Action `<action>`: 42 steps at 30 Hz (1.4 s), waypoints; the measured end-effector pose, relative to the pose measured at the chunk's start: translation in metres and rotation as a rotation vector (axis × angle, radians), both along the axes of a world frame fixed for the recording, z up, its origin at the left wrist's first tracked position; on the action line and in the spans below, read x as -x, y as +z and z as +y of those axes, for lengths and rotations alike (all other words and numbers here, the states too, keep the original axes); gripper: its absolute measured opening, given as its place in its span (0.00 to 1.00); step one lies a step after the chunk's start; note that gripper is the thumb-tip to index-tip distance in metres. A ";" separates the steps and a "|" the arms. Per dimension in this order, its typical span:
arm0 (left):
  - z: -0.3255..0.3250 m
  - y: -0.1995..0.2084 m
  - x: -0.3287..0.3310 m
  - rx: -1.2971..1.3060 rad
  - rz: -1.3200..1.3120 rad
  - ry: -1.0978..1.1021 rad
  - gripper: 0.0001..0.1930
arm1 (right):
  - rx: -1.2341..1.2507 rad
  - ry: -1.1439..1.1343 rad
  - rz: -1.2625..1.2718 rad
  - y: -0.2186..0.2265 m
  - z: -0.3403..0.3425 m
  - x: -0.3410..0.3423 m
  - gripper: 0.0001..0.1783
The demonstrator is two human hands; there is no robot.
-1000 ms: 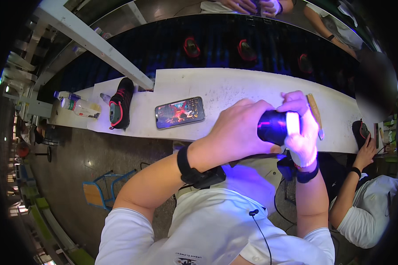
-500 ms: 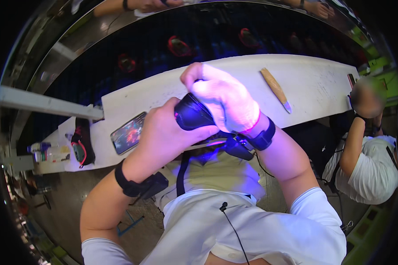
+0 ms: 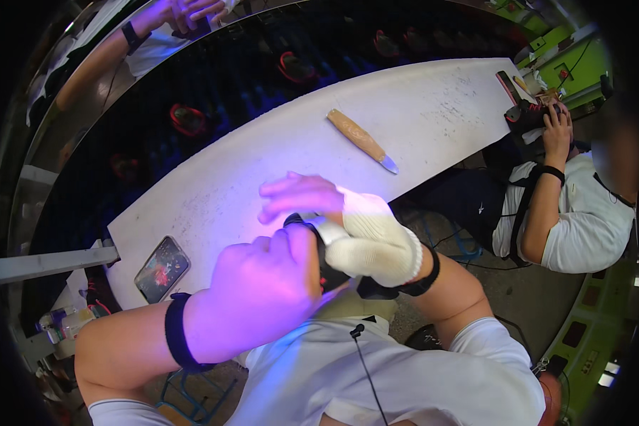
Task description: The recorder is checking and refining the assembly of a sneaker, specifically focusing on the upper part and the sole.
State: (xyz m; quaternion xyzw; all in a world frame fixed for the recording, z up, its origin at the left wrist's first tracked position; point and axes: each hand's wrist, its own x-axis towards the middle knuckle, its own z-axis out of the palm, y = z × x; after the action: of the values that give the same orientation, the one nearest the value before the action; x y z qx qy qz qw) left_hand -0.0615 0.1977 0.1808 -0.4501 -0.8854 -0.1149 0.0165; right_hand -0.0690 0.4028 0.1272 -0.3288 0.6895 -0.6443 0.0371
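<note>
A dark shoe (image 3: pixel 328 264) with a small red accent is held up in front of my chest, mostly covered by my hands. My left hand (image 3: pixel 270 280) is closed around its left side. On my right hand (image 3: pixel 348 231) is a white knitted glove that leaves the fingers bare; it grips the shoe from above, its bare fingers reaching past the top. Something pale shows between the glove and the shoe, too covered to name. Beyond my hands, a knife (image 3: pixel 358 136) with a wooden handle and short blade lies on the white table (image 3: pixel 277 142).
A phone (image 3: pixel 162 270) lies left on the table. Past it are a black-and-red shoe (image 3: pixel 101 292) and clear bottles (image 3: pixel 65 323). Behind the table, several red-edged shoes (image 3: pixel 296 67) stand on a dark surface. At right, a co-worker (image 3: pixel 571 206) handles a black-and-red shoe (image 3: pixel 527 117).
My view has swung right, showing more of the co-worker. My hands, still on the shoe, have come closer to my body and turned; the right fingers now stretch out further.
</note>
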 end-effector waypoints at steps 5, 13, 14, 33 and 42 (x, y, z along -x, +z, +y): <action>-0.053 -0.002 -0.009 -0.017 0.101 -0.169 0.33 | -0.294 0.021 0.253 0.020 -0.010 -0.038 0.38; -0.103 -0.028 -0.066 -0.687 -0.453 0.150 0.50 | -0.392 -0.175 0.642 -0.060 -0.046 -0.017 0.51; -0.114 -0.033 -0.066 -0.774 -0.481 0.152 0.53 | -0.290 -0.189 0.760 -0.054 -0.047 -0.010 0.48; -0.333 -0.269 0.265 -0.720 -0.316 1.581 0.38 | -0.917 -1.292 1.141 0.357 -0.056 0.348 0.25; -0.302 -0.177 0.228 -1.605 -1.022 1.314 0.29 | -1.192 -1.334 0.949 0.421 0.015 0.484 0.23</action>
State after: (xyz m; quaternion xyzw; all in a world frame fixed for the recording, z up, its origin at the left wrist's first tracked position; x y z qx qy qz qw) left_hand -0.2891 -0.1048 0.0041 0.3361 -0.5245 -0.7822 -0.0056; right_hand -0.5531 0.4176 0.5480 -0.0266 0.8853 0.1132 -0.4502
